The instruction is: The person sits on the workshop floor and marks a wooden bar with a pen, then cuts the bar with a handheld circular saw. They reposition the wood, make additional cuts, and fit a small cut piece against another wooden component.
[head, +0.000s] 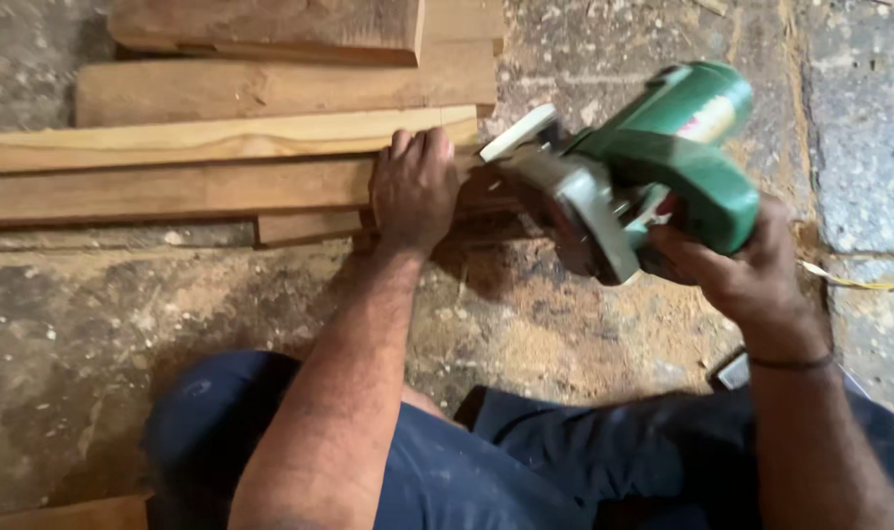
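Planks point(221, 147) lie stacked on the floor point(94, 334), the saw point(643, 167) just right of their ends.

- A single view, from a camera worn on the person's head, looks steeply down over the person's own knees at the concrete floor point(123, 324).
- It sits close: both forearms enter from the bottom edge and fill much of the frame.
- The left hand point(413, 186) lies near the centre, the right hand point(736, 265) toward the right edge.
- Beyond the fingers point(422, 147), stacked wooden planks point(192, 142) run to the top and left edges.
- No second view shares this scene.
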The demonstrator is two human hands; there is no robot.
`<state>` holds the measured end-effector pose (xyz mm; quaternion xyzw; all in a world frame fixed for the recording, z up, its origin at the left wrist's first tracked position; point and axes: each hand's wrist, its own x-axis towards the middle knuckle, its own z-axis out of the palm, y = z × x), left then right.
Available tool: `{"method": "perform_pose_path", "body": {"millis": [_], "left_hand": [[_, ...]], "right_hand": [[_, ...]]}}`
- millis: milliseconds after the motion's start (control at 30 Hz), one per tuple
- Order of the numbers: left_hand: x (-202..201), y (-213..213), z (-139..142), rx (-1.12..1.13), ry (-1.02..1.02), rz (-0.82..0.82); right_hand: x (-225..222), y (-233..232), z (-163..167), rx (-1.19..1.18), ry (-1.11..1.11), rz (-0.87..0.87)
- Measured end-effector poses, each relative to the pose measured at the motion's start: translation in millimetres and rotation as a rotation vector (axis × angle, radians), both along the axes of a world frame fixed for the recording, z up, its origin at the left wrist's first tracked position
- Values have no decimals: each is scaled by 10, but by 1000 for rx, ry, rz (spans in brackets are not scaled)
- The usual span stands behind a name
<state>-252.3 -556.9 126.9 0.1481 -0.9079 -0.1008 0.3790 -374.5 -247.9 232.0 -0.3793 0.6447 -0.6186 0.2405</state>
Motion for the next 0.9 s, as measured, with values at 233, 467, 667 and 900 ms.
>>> {"method": "perform_pose_path", "body": {"millis": [233,467,667,900], "left_hand": [[60,-23,-13,27,36,40],[65,14,-56,85,-62,47],[-26,30,-156,82,-157,34],[-117,47,-350,176,-201,4]], "right_hand": [[846,-17,391,227,94,-456],[1210,-222,434,38,43,-546],[1209,-102,251,266,260,-620],[365,267,249,380,312,-385]]}}
